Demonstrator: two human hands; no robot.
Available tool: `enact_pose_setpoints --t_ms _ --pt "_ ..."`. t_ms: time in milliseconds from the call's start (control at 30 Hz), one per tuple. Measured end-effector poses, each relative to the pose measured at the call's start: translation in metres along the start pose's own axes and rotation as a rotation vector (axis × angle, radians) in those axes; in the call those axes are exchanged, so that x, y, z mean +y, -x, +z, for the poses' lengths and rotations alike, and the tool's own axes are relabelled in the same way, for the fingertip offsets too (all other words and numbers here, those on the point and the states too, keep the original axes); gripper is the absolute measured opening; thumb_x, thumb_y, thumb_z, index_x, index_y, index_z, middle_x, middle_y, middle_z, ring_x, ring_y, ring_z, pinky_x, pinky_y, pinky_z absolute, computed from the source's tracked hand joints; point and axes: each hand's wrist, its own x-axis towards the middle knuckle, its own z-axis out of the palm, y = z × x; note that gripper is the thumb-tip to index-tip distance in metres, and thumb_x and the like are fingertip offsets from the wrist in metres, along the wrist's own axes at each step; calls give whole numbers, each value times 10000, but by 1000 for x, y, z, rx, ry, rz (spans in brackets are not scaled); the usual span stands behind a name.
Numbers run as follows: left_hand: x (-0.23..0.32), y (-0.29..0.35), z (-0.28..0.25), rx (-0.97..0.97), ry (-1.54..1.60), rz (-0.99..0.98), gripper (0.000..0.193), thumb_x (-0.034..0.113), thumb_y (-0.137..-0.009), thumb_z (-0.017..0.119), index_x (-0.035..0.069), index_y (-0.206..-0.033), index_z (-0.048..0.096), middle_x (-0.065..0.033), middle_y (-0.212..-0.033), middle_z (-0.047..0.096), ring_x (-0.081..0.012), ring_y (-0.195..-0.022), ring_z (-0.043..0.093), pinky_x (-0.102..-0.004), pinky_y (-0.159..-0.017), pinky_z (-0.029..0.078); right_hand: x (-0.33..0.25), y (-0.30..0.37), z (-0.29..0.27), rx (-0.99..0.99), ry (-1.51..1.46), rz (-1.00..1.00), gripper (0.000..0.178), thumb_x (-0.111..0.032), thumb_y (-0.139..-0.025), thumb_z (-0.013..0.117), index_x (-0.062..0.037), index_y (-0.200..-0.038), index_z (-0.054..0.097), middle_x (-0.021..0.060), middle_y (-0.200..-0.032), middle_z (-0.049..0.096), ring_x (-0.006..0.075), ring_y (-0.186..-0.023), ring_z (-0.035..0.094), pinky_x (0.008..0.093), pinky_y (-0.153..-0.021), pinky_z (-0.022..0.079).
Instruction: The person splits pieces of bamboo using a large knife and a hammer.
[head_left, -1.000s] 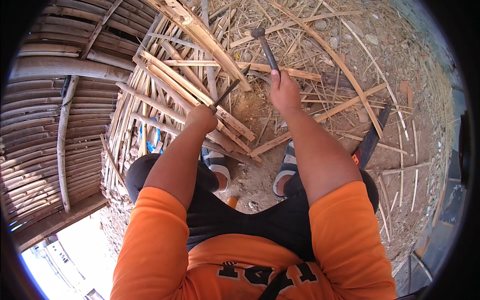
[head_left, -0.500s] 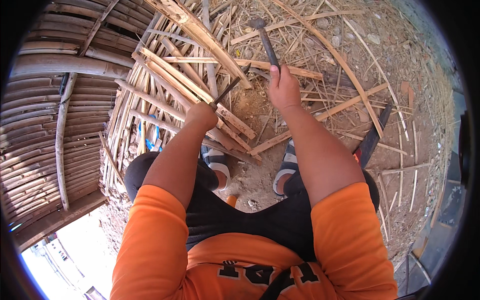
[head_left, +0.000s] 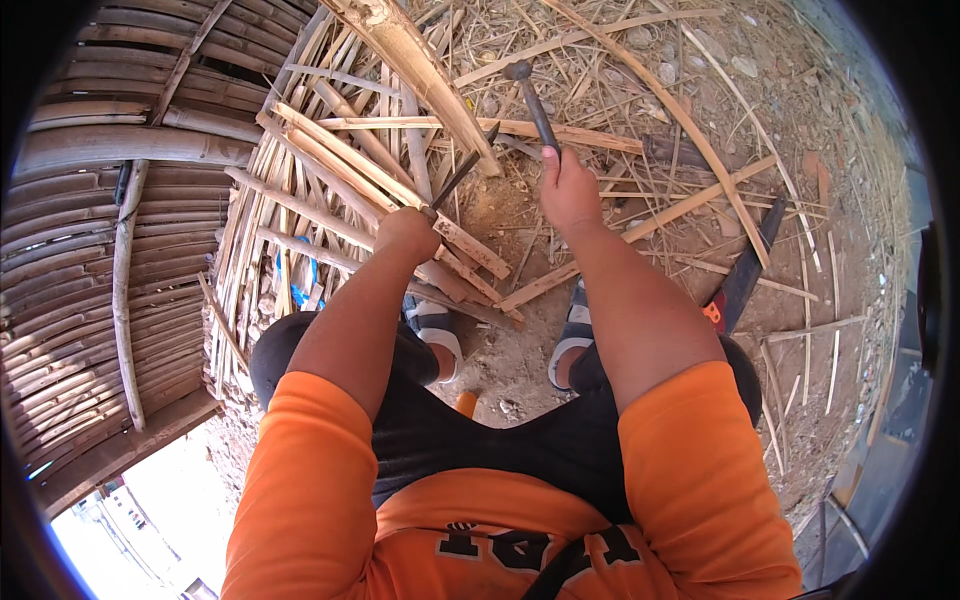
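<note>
At 11 o'clock from the middle of the view, the left hand [head_left: 408, 236] is wrapped around a narrow dark tool [head_left: 461, 178], its tip pointing to 1 o'clock beside the end of a rough plank [head_left: 425, 80]; contact is unclear. At 1 o'clock, the right hand [head_left: 572, 195] grips a hammer [head_left: 538, 112], head raised toward 11. A saw [head_left: 750, 270] lies at 3 o'clock.

Your left hand [head_left: 408, 235] curls into a fist | your right hand [head_left: 572, 192], clenched, reaches slightly farther forward | your bare left forearm [head_left: 357, 310] and right forearm [head_left: 645, 295] slant inward
</note>
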Motion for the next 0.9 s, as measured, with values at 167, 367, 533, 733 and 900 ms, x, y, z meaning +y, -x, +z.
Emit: enact_pose_setpoints --t_ms 167,367,533,733,900 --pt "-17 -21 20 46 -34 102 353 154 -829 581 117 -1149 727 -235 -1089 710 -393 -1036 690 -473 -920 552 22 -10 26 -134 95 -8 500 -435 -1068 397 12 -1100 620 291 -872 690 498 -874 663 588 -824 508" --pt "-24 -35 10 2 -149 103 335 213 -872 600 26 -1115 735 -192 -1152 719 -337 -1085 695 -420 -945 554 -13 -17 -11 108 -70 -28 491 -451 -1067 398 -4 -1054 602 268 -829 683 495 -832 658 586 -760 508" --pt "-10 -18 -18 -10 -94 -28 326 200 -880 585 13 -1103 732 -199 -1159 713 -341 -1095 691 -413 -936 559 -23 -20 -10 188 -139 -58 474 -463 -1065 420 -23 -980 572 253 -767 655 485 -768 642 570 -700 489" --pt "-20 -34 -6 30 -97 17 315 198 -862 605 12 -1076 740 -204 -1135 720 -340 -1078 698 -411 -931 560 -38 -32 -19 227 -181 -102 493 -471 -1069 409 -17 -1008 592 256 -749 639 479 -758 634 562 -706 470" --pt "-4 -25 -9 41 -69 -6 306 199 -858 615 13 -1065 742 -207 -1138 719 -340 -1082 697 -412 -928 562 23 -2 30 -130 120 -17 503 -453 -1070 414 4 -990 609 256 -741 636 482 -764 631 562 -722 469"
